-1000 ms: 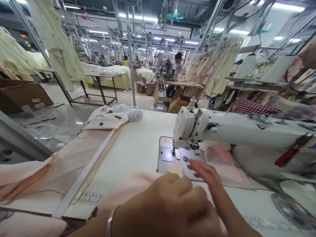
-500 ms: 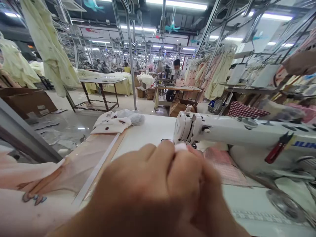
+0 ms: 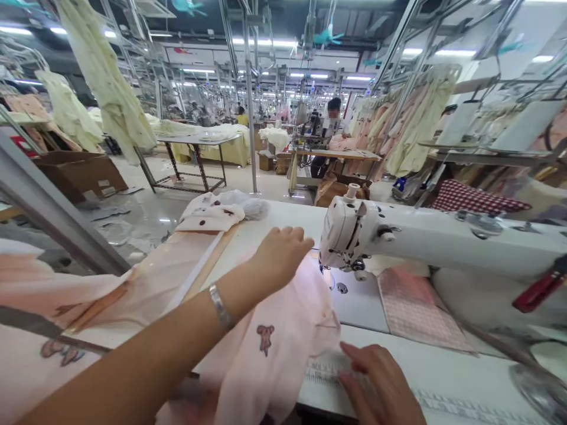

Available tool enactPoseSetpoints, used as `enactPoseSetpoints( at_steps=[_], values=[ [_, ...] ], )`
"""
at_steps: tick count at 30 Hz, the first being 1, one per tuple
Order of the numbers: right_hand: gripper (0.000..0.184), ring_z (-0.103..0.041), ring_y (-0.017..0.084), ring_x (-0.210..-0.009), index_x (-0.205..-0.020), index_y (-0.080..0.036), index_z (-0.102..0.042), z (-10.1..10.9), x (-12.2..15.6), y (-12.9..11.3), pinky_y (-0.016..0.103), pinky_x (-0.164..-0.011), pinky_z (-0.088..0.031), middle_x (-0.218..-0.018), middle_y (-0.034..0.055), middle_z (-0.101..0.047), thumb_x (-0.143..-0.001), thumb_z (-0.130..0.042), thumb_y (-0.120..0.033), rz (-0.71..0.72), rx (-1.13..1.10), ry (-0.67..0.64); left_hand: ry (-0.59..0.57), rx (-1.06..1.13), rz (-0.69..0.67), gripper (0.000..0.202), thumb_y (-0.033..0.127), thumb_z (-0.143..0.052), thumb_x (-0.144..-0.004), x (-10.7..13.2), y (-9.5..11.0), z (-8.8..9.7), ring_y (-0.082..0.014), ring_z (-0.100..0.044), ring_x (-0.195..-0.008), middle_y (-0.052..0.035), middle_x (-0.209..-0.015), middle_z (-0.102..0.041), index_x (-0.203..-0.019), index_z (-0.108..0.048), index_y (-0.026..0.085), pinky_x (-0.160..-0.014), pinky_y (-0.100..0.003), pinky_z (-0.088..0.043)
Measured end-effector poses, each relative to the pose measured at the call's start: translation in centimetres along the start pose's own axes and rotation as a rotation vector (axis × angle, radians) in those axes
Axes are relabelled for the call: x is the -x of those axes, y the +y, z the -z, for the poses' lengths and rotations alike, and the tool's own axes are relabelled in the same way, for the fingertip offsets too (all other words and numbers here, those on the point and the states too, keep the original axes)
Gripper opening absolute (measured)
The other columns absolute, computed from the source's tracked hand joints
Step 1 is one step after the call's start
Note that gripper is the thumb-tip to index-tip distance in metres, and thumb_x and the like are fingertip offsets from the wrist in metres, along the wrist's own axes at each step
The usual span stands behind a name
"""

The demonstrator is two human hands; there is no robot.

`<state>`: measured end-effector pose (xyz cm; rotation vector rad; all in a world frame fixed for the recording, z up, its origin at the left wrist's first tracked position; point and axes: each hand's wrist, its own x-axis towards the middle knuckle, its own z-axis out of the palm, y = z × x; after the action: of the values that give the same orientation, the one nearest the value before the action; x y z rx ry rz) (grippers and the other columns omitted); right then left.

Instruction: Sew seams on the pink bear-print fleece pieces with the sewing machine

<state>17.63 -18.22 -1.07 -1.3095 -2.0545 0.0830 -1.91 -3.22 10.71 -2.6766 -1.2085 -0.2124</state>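
My left hand [image 3: 281,254] reaches forward over the white table, fingers curled on the far edge of a pale pink fabric piece [image 3: 274,336] with a small printed figure, right beside the needle end of the white sewing machine [image 3: 398,236]. A metal bangle sits on that wrist. My right hand [image 3: 376,383] lies near the table's front edge, fingers stretched flat and pressing the near edge of the same pink fabric.
A folded white spotted cloth bundle [image 3: 217,212] lies at the table's far left. More pink fabric [image 3: 66,295] drapes at the left. A checked pink cloth [image 3: 416,307] lies under the machine arm. A seated person [image 3: 330,127] works at a distant table; garments hang overhead.
My hands were bunched together close to the camera; now the left has stretched forward to the machine with the pink fabric and the right has dropped to the front edge.
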Motion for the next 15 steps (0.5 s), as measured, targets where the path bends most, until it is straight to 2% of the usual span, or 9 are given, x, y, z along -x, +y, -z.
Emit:
enactPoseSetpoints(
  at_steps=[2,4,6,7,8,10,13,15],
  values=[
    [0.024,-0.055,0.017,-0.071,-0.109,-0.023,-0.054,0.1,-0.4,0.6,0.030,-0.060,-0.043,-0.077,0.0019,-0.056,-0.086,-0.051,-0.022,0.134,0.041,-0.088,-0.071,0.081,-0.129,0.023,0.012,-0.060,-0.076,1.6,0.8,-2.3,-0.0214,-0.055,-0.093,-0.0029,-0.099,-0.061,-0.095,-0.062,0.025,-0.079,-0.035,-0.042],
    [0.028,-0.054,0.018,-0.073,-0.114,-0.022,-0.053,-0.2,-0.9,0.5,0.030,-0.060,-0.040,-0.079,0.0024,-0.056,-0.086,-0.051,-0.022,0.156,0.118,-0.147,-0.119,0.174,-0.243,0.023,0.023,-0.069,-0.074,2.9,1.5,-3.8,-0.0226,-0.052,-0.103,-0.0016,-0.109,-0.060,-0.095,-0.063,0.030,-0.089,-0.041,-0.038],
    [0.031,-0.053,0.019,-0.074,-0.116,-0.022,-0.052,-0.9,-1.1,0.1,0.031,-0.062,-0.038,-0.081,0.0027,-0.058,-0.085,-0.053,-0.025,0.129,0.192,-0.169,-0.140,0.275,-0.323,0.016,0.027,-0.070,-0.075,3.4,1.8,-4.4,-0.0247,-0.049,-0.109,-0.0027,-0.114,-0.058,-0.090,-0.064,0.028,-0.095,-0.048,-0.031],
    [0.031,-0.053,0.019,-0.073,-0.115,-0.023,-0.053,-1.4,-1.1,-0.2,0.030,-0.062,-0.036,-0.080,0.0025,-0.058,-0.085,-0.053,-0.027,0.119,0.218,-0.165,-0.148,0.329,-0.348,0.009,0.025,-0.068,-0.077,3.3,1.7,-4.5,-0.0240,-0.050,-0.107,-0.0027,-0.111,-0.059,-0.085,-0.063,0.025,-0.097,-0.049,-0.029],
    [0.028,-0.052,0.018,-0.071,-0.112,-0.023,-0.055,-2.0,-0.9,-0.5,0.030,-0.061,-0.035,-0.079,0.0022,-0.058,-0.086,-0.053,-0.031,0.105,0.226,-0.150,-0.154,0.384,-0.365,0.004,0.022,-0.065,-0.079,3.1,1.7,-4.4,-0.0219,-0.053,-0.102,-0.0020,-0.104,-0.062,-0.081,-0.061,0.022,-0.097,-0.047,-0.030],
    [0.023,-0.051,0.016,-0.066,-0.096,-0.023,-0.060,-3.3,-0.6,-1.4,0.030,-0.060,-0.031,-0.073,0.0012,-0.058,-0.088,-0.047,-0.039,0.082,0.174,-0.092,-0.135,0.485,-0.379,0.004,0.016,-0.059,-0.083,2.2,1.5,-4.0,-0.0164,-0.056,-0.090,0.0003,-0.090,-0.063,-0.081,-0.058,0.019,-0.093,-0.036,-0.036],
    [0.044,-0.050,0.014,-0.057,-0.065,-0.021,-0.054,-5.2,-0.7,-2.8,0.030,-0.056,-0.029,-0.061,-0.0013,-0.056,-0.089,-0.037,-0.054,0.061,0.046,-0.010,-0.028,0.499,-0.401,0.007,0.017,-0.051,-0.089,0.8,1.7,-4.3,-0.0134,-0.056,-0.082,0.0007,-0.085,-0.063,-0.086,-0.057,0.018,-0.082,-0.027,-0.040],
    [0.046,-0.049,0.012,-0.052,-0.060,-0.021,-0.049,-5.8,-1.4,-3.5,0.028,-0.052,-0.030,-0.056,-0.0027,-0.055,-0.088,-0.036,-0.056,0.018,-0.016,-0.021,0.017,0.428,-0.411,0.010,0.020,-0.049,-0.090,0.3,2.3,-5.6,-0.0146,-0.055,-0.081,-0.0003,-0.084,-0.062,-0.085,-0.058,0.019,-0.080,-0.028,-0.040]
  ],
)
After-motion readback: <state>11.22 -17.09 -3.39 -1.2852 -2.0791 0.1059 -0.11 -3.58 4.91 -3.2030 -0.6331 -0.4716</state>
